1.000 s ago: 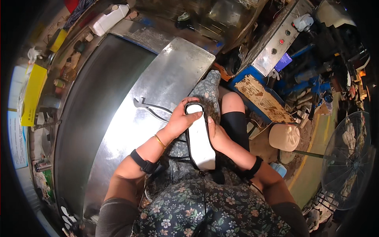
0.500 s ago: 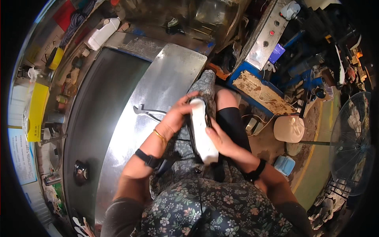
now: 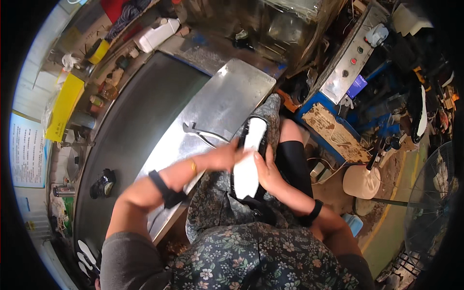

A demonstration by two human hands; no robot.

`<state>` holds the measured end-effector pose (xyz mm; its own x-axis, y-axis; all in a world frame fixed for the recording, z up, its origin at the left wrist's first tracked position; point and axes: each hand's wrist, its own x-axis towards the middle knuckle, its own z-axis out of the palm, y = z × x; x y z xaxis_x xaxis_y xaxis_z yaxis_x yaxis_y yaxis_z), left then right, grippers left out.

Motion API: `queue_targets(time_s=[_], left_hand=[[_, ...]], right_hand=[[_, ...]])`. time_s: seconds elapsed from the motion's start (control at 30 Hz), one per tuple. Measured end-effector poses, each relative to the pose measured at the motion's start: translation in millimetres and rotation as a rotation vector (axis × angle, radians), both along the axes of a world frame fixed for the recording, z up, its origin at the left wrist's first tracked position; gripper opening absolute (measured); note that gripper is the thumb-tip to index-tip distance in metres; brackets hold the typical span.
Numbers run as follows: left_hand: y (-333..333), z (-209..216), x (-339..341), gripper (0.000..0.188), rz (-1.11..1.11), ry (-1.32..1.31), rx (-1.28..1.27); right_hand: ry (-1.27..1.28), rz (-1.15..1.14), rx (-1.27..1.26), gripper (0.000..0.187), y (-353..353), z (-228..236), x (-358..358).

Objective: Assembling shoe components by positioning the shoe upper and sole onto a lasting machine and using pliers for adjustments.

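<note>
In the head view, a white-bottomed shoe lies sole up on the person's lap over a floral apron, near the centre; its long underside is smooth and matt, rounded at the twelve o'clock end, with a dark upper showing round its edge. The right hand holds it from three o'clock, gripping the side with the thumb laid along the white face, the other fingers mostly hidden. The left hand reaches in from nine o'clock across the shoe's middle, fingers at the white surface; they are blurred, so how far open they are cannot be told. At ten o'clock from the shoe, metal pincers lie on a shiny metal plate. As for writing, a yellow card toward ten o'clock bears dark characters, a pale sheet at nine carries lines of small print, and a purple box at two has light marks too small to tell.
</note>
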<state>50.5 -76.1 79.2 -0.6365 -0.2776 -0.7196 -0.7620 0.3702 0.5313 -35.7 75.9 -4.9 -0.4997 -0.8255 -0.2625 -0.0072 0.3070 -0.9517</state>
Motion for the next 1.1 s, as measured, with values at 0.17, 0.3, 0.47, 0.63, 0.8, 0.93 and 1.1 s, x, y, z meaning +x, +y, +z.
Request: queue_targets(time_s=[0.17,0.3,0.47,0.63,0.8,0.93,1.1], left_hand=[[36,-9,39,0.093,0.408,0.476,0.754],[17,-20,51,0.096,0.131,0.209,0.723],[48,-26,49,0.090,-0.093,0.147,0.074],[51,-16,61,0.085,0.000,0.162,-0.085],[48,-2,68,0.070,-0.025,0.230,-0.160],[38,-3,56,0.060,-0.134,0.313,-0.272],[15,-5,39,0.046,-0.326,0.436,-0.367]], right_hand=[[1.079,0.084,0.102,0.057,1,52,-57],[0.943,0.282,-0.252,0.046,-54,65,-71],[0.966,0.899,0.199,0.052,-149,-4,20],[1.236,1.104,0.385,0.051,-180,-3,18],[0.013,0.791,0.131,0.025,-89,92,-68],[0.039,0.453,0.078,0.025,29,112,-81],[-0.267,0.438,0.741,0.024,93,91,-67]])
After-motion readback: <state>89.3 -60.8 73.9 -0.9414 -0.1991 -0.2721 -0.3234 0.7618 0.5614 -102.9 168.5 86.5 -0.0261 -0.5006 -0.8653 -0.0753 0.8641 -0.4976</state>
